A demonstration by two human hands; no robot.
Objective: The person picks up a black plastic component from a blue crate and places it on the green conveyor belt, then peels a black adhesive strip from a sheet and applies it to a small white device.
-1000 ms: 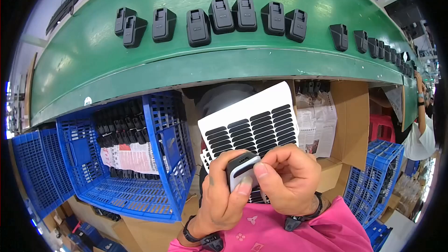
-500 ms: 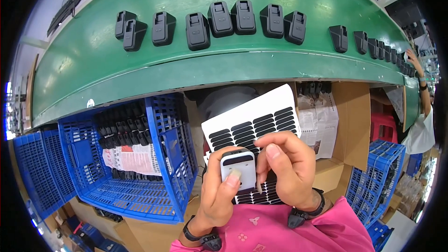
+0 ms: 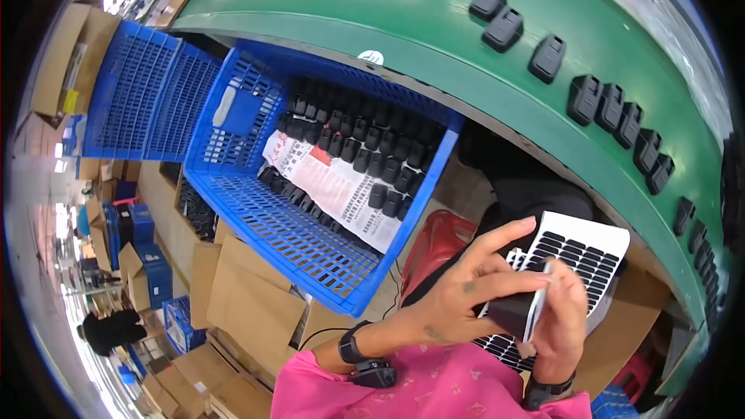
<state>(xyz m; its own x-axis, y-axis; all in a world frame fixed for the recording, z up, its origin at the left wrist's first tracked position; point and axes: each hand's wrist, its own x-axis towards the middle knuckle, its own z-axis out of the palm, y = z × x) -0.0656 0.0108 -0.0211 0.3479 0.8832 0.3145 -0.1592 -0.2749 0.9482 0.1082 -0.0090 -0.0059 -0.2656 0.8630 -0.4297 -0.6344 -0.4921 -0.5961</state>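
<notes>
Over my lap, a small black device with a white face is held up nearly edge-on, its dark side toward my left. My left hand grips it at the top edge and dark side, with the index finger stretched out away from it. Curled against the white face, my right hand also grips it; its inner fingers are partly hidden. Behind and beneath the hands lies a white sheet with rows of black oval pads.
A blue plastic crate at the left holds rows of black devices and newspaper. Several black holders stand along the green bench. A red stool stands beside the crate; cardboard boxes sit at lower left.
The view has swung left, bringing the blue crate toward the middle. The device has turned from face-up to edge-on, and my right hand has closed in on its white face.
</notes>
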